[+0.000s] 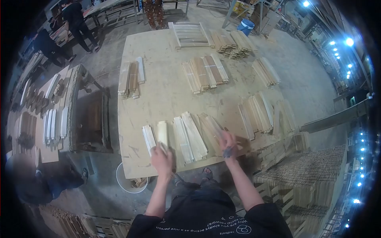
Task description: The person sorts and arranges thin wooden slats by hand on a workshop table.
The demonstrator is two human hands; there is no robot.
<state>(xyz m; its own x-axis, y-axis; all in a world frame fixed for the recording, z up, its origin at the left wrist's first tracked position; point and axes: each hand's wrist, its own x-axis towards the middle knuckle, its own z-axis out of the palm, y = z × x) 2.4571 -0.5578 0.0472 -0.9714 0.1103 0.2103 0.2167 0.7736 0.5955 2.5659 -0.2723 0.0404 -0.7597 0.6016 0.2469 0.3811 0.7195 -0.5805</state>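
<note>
My left hand (162, 159) is closed round the near end of a pale wooden slat bundle (162, 133) at the table's front edge. A narrower stack of whitish slats (149, 137) lies just left of it. My right hand (228, 145) is over the near right side of a fanned group of brownish slats (209, 126); motion blur hides whether its fingers grip any. Between my hands, light wooden slats (189, 137) lie side by side, their near ends towards me.
More slat groups lie on the large table (158, 95), including a middle pile (204, 73) and a right-hand pile (258, 113). A white bucket (131, 188) stands below the front left corner. Stacked wood (301, 170) is at right. Other people (75, 23) stand at the far left.
</note>
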